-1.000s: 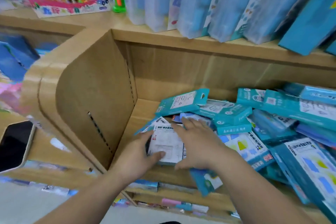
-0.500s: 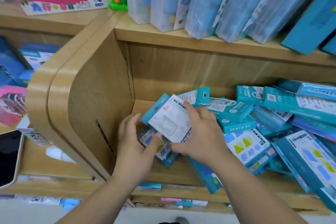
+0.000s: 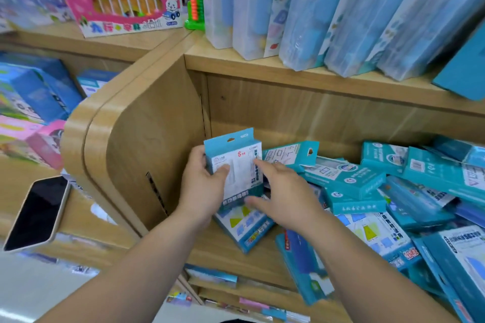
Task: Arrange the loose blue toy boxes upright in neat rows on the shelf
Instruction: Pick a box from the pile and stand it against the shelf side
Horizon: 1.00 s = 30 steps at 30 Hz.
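The wooden shelf [image 3: 210, 257] fills the middle of the frame. A heap of blue boxes [image 3: 380, 191] lies loose and flat across its right half, none of it in rows yet. At centre left, near the side wall, one box [image 3: 233, 165] is held upright above another lying flat [image 3: 244, 228]. The left hand [image 3: 202, 186] grips its left edge, thumb across the front. The right hand [image 3: 283, 191] is spread, forefinger straight against the right edge; its thumb may touch the lower front, though blur hides that. The box looks like light, thin, smooth card. It is best held by its side edges, not the floppy hang tab, and is likely to topple unless leaned against something.
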Each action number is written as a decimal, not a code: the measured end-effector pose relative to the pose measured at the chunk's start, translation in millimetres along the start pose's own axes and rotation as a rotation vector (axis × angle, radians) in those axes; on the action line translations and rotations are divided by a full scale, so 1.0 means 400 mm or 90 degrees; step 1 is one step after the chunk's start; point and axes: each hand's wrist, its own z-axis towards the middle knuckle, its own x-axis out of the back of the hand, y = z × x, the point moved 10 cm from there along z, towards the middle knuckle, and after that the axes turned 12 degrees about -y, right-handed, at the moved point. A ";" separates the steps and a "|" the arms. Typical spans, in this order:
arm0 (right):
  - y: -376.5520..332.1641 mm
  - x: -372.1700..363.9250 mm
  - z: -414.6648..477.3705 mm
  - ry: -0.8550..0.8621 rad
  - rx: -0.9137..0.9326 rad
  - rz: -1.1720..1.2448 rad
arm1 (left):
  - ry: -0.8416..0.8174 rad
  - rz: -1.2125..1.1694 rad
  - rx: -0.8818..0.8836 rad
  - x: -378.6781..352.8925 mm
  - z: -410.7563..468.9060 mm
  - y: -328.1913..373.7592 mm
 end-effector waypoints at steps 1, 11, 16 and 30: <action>-0.009 0.032 0.009 0.033 0.022 -0.036 | -0.003 0.044 -0.023 0.000 0.007 0.021; 0.070 0.028 0.155 -0.191 -0.098 -0.417 | 0.043 0.104 -0.019 0.020 0.079 0.031; 0.101 0.059 0.145 -0.179 -0.121 -0.407 | 0.034 0.095 -0.064 0.009 0.119 0.060; 0.180 0.158 0.061 -0.144 -0.179 -0.372 | -0.002 0.212 0.034 -0.038 0.181 0.030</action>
